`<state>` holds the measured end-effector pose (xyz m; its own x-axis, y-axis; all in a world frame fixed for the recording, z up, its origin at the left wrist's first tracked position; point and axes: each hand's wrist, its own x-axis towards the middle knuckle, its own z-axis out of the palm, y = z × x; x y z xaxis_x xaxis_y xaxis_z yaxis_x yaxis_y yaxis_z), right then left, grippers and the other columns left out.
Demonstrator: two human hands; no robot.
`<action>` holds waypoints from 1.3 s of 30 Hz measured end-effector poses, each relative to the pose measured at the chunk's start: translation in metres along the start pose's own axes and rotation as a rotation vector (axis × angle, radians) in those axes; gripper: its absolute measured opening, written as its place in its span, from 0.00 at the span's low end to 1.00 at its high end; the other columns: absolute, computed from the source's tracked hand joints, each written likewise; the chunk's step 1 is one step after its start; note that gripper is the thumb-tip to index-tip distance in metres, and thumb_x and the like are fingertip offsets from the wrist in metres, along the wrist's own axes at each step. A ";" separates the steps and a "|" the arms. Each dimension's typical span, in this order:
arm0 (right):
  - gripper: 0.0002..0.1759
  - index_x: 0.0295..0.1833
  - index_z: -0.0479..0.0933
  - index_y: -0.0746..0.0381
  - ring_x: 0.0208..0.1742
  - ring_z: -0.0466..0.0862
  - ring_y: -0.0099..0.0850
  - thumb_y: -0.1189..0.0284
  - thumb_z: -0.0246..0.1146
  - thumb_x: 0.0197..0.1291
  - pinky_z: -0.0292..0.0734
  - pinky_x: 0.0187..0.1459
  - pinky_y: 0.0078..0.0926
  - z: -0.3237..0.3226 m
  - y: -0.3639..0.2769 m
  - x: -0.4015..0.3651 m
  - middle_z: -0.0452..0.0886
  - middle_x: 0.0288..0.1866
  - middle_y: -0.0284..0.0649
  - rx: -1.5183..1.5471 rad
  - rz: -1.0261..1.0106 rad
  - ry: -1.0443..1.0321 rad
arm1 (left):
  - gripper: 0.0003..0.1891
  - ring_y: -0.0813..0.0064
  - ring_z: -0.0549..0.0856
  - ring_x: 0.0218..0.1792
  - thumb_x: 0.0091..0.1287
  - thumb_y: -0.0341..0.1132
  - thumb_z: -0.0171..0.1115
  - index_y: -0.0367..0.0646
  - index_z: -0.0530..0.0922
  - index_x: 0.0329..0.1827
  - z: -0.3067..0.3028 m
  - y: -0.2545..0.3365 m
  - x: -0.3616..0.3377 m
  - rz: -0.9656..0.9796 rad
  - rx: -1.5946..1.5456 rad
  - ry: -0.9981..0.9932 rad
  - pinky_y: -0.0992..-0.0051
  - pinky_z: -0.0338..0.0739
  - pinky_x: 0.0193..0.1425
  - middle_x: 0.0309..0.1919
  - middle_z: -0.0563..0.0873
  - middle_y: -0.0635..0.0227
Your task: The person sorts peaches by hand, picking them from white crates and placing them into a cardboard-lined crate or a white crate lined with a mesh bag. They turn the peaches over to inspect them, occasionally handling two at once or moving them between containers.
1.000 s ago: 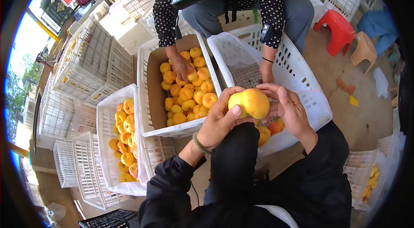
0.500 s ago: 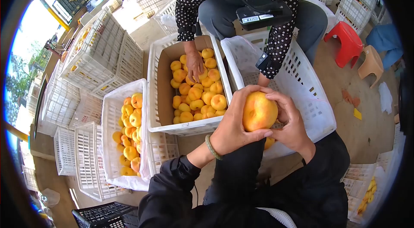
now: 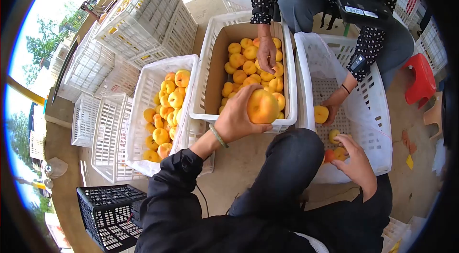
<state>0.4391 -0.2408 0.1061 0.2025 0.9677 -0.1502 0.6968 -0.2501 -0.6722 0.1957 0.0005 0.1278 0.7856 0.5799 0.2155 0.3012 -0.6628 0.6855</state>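
Observation:
My left hand (image 3: 233,115) is closed around a large yellow peach (image 3: 262,106), held up over the near edge of the cardboard-lined crate (image 3: 203,115). Several smaller peaches (image 3: 250,52) fill that crate. My right hand (image 3: 357,166) has its thumb and fingers apart at the near end of the right-hand crate (image 3: 384,144). Just beside its fingertips lie a few peaches (image 3: 340,153), one of them redder (image 3: 329,156). The rest of that crate shows its slotted floor and a white liner.
Opposite me, a person in dotted sleeves (image 3: 368,51) has one hand (image 3: 266,53) over the middle crate and the other (image 3: 333,107) on a peach in the right one. A lined crate of peaches (image 3: 135,131) stands left, near stacked white crates (image 3: 143,23) and a black crate (image 3: 110,214).
My right hand has left the large peach and dropped to the right-hand crate, fingers spreading. My left hand keeps the peach. The view has swung left, and the other person's hand now touches a peach.

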 end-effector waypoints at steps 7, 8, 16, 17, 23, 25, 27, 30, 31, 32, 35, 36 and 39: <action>0.33 0.57 0.73 0.63 0.56 0.74 0.46 0.66 0.71 0.42 0.69 0.57 0.37 0.022 0.056 -0.021 0.76 0.53 0.48 -0.151 0.067 -0.488 | 0.46 0.54 0.78 0.53 0.36 0.48 0.78 0.37 0.66 0.59 -0.035 -0.174 0.029 -0.496 0.246 -0.115 0.66 0.73 0.58 0.50 0.78 0.50; 0.33 0.56 0.73 0.63 0.56 0.74 0.46 0.64 0.71 0.42 0.70 0.57 0.37 0.023 0.058 -0.019 0.77 0.52 0.48 -0.115 0.034 -0.461 | 0.46 0.54 0.78 0.53 0.36 0.48 0.78 0.37 0.66 0.59 -0.031 -0.192 0.041 -0.495 0.247 -0.121 0.66 0.73 0.58 0.50 0.78 0.50; 0.35 0.57 0.73 0.64 0.56 0.74 0.45 0.60 0.72 0.43 0.70 0.56 0.36 0.005 0.081 -0.028 0.77 0.52 0.49 -0.073 0.099 -0.441 | 0.52 0.48 0.74 0.59 0.39 0.53 0.77 0.32 0.60 0.64 0.032 -0.300 0.114 -0.469 0.440 -0.199 0.62 0.72 0.62 0.59 0.72 0.45; 0.35 0.57 0.72 0.64 0.55 0.75 0.46 0.60 0.72 0.44 0.70 0.56 0.37 -0.006 0.084 -0.028 0.77 0.51 0.49 -0.076 0.121 -0.449 | 0.50 0.49 0.73 0.60 0.42 0.48 0.78 0.35 0.59 0.65 0.031 -0.289 0.121 -0.510 0.369 -0.200 0.63 0.73 0.61 0.59 0.73 0.45; 0.29 0.56 0.72 0.62 0.50 0.77 0.47 0.62 0.69 0.48 0.72 0.51 0.38 -0.043 0.121 0.036 0.79 0.47 0.48 -0.228 0.283 -0.483 | 0.41 0.52 0.75 0.60 0.55 0.40 0.70 0.38 0.55 0.68 0.040 -0.353 0.098 -0.645 0.459 -0.352 0.62 0.70 0.62 0.58 0.75 0.45; 0.27 0.53 0.73 0.62 0.49 0.78 0.47 0.63 0.69 0.47 0.73 0.50 0.38 -0.036 0.151 0.085 0.80 0.46 0.48 -0.208 0.375 -0.511 | 0.41 0.50 0.75 0.59 0.57 0.42 0.68 0.39 0.54 0.68 0.047 -0.367 0.094 -0.625 0.366 -0.299 0.61 0.70 0.62 0.58 0.75 0.44; 0.27 0.52 0.74 0.64 0.48 0.79 0.47 0.64 0.69 0.45 0.74 0.48 0.39 -0.011 0.195 0.124 0.80 0.45 0.49 -0.278 0.419 -0.491 | 0.40 0.49 0.75 0.58 0.57 0.42 0.67 0.38 0.55 0.68 0.043 -0.327 0.110 -0.622 0.500 -0.410 0.61 0.70 0.61 0.56 0.76 0.44; 0.28 0.51 0.74 0.68 0.48 0.80 0.47 0.65 0.69 0.45 0.75 0.48 0.38 0.029 0.233 0.152 0.79 0.47 0.51 -0.445 0.458 -0.530 | 0.29 0.48 0.78 0.53 0.58 0.40 0.65 0.39 0.67 0.61 0.011 -0.231 0.114 -0.454 0.566 -0.557 0.59 0.73 0.57 0.49 0.80 0.46; 0.27 0.51 0.74 0.69 0.49 0.80 0.46 0.65 0.68 0.46 0.75 0.48 0.38 0.040 0.243 0.161 0.78 0.49 0.52 -0.551 0.500 -0.583 | 0.26 0.48 0.79 0.52 0.58 0.39 0.64 0.39 0.71 0.58 0.005 -0.187 0.104 -0.451 0.528 -0.566 0.59 0.73 0.55 0.47 0.81 0.47; 0.27 0.51 0.74 0.69 0.49 0.80 0.46 0.65 0.68 0.46 0.75 0.48 0.38 0.054 0.258 0.169 0.78 0.49 0.52 -0.554 0.486 -0.584 | 0.24 0.50 0.79 0.51 0.58 0.38 0.64 0.41 0.72 0.57 0.002 -0.151 0.088 -0.395 0.457 -0.568 0.60 0.74 0.54 0.47 0.82 0.50; 0.32 0.55 0.72 0.69 0.50 0.80 0.45 0.61 0.68 0.47 0.76 0.48 0.36 0.091 0.310 0.184 0.79 0.49 0.53 -0.490 0.692 0.050 | 0.22 0.52 0.79 0.51 0.55 0.36 0.67 0.38 0.75 0.51 0.006 -0.097 0.024 -0.256 0.246 -0.453 0.62 0.73 0.56 0.47 0.81 0.52; 0.32 0.55 0.72 0.69 0.50 0.80 0.45 0.61 0.68 0.47 0.76 0.48 0.36 0.084 0.312 0.193 0.79 0.49 0.53 -0.481 0.689 0.045 | 0.20 0.52 0.79 0.48 0.60 0.43 0.62 0.38 0.76 0.49 0.016 -0.099 0.002 -0.213 0.245 -0.425 0.61 0.74 0.52 0.45 0.81 0.53; 0.45 0.62 0.65 0.63 0.49 0.80 0.45 0.53 0.72 0.40 0.76 0.49 0.35 0.088 0.314 0.177 0.81 0.45 0.49 -0.380 0.579 -0.557 | 0.23 0.53 0.80 0.43 0.64 0.52 0.52 0.38 0.77 0.46 0.034 -0.111 -0.023 -0.123 0.407 -0.468 0.61 0.75 0.45 0.41 0.81 0.55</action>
<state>0.6336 -0.1455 -0.1953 0.2988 0.5364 -0.7893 0.7905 -0.6025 -0.1102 0.1632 0.0445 0.0233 0.8577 0.4559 -0.2378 0.5134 -0.7851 0.3466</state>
